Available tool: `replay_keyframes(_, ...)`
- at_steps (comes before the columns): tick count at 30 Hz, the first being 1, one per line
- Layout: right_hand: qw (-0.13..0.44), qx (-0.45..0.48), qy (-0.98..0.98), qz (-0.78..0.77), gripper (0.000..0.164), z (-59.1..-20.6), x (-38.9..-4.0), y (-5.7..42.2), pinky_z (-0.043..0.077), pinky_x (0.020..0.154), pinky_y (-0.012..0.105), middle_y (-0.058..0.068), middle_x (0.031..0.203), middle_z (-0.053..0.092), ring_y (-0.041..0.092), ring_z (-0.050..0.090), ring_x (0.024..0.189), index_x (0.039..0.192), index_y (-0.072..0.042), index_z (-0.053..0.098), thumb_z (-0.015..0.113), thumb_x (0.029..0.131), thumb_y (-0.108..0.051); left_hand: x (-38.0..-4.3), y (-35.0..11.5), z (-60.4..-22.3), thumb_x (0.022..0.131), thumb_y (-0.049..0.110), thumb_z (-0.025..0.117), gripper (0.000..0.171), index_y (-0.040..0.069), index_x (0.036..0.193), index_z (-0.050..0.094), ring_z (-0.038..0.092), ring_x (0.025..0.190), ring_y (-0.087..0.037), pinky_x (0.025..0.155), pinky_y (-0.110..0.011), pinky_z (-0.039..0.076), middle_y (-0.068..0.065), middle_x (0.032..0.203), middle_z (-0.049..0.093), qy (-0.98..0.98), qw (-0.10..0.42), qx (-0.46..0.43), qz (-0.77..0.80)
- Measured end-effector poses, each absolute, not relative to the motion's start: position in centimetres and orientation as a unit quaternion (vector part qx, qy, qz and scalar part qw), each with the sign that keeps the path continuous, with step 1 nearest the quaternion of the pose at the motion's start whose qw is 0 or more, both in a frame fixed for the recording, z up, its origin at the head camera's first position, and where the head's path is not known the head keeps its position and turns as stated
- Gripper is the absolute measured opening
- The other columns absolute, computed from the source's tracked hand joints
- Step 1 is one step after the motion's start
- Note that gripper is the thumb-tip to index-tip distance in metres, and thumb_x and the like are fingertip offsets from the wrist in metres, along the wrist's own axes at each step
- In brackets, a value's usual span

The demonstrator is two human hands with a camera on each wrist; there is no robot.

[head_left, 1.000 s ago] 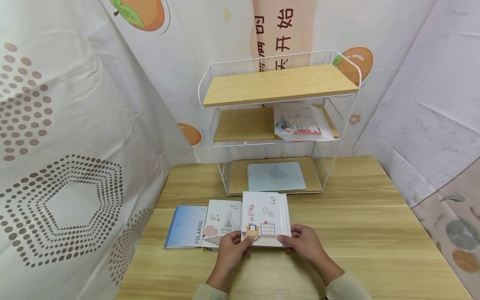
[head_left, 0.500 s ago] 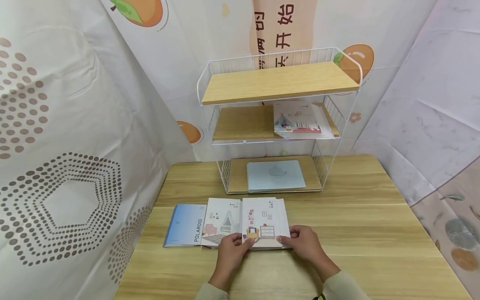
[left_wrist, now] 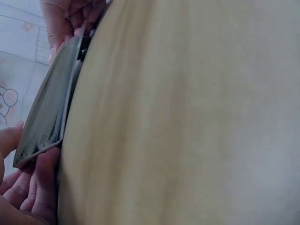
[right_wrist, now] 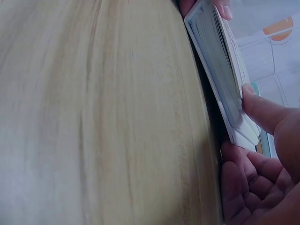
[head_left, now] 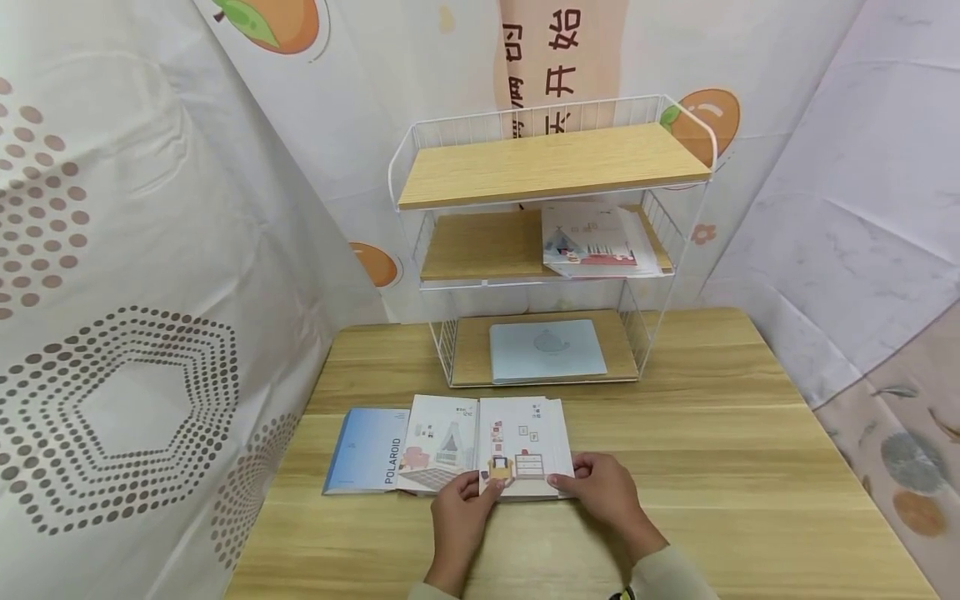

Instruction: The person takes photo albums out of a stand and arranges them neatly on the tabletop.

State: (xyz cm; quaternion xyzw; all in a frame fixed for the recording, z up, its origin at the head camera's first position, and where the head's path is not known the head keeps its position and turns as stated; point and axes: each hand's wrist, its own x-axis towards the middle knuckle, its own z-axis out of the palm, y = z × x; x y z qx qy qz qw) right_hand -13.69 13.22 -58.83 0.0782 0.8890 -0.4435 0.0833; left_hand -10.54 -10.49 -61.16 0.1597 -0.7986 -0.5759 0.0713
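A small white photo album (head_left: 521, 437) with a drawn room on its cover lies low over the wooden table, at the right end of a row. My left hand (head_left: 459, 510) pinches its near left corner, thumb on the cover and fingers underneath. At the near right corner, my right hand (head_left: 606, 493) holds it the same way. Many thin pages between stiff covers show along the album's edge (left_wrist: 47, 98) in the left wrist view. Directly left is a second white album (head_left: 438, 442) with a tent drawing, then a blue one (head_left: 367, 450) marked POLAROID.
A white wire rack (head_left: 558, 283) with wooden boards stands behind the albums. Its middle board carries white illustrated booklets (head_left: 592, 237); a pale blue notebook (head_left: 547, 350) lies on the bottom one. Printed cloth (head_left: 150, 250) hangs around the table (head_left: 720, 467).
The held album has come down toward the table and slightly nearer to me, its far edge now level with the neighbouring album's. Both hands keep their grip. The view has shifted a little.
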Motion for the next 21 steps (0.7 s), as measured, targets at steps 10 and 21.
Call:
replay_keyframes(10,0.084,0.080,0.895,-0.430,0.043,-58.64,-13.59,13.20,0.042,0.062,0.029,-0.003,0.075,0.064,0.014,0.054,0.070,0.089,-0.014,0.077,0.093,0.070,-0.048,-10.13,-10.17,-61.05,0.076,0.029,0.093,0.041,0.003,0.103,0.077,0.070,0.066,-0.009,0.059,-0.021,0.058,-0.003,0.080,0.077,-0.783,0.107,0.158,-0.592)
replay_keyframes(21,0.077,0.087,0.901,-0.418,0.048,-58.85,-13.83,13.09,0.042,0.065,0.028,-0.004,0.078,0.064,0.013,0.055,0.072,0.091,-0.014,0.076,0.093,0.068,-0.053,-10.15,-10.26,-60.98,0.074,0.031,0.094,0.041,0.004,0.100,0.076,0.069,0.064,-0.008,0.057,-0.021,0.057,-0.001,0.076,0.074,-0.790,0.118,0.169,-0.577)
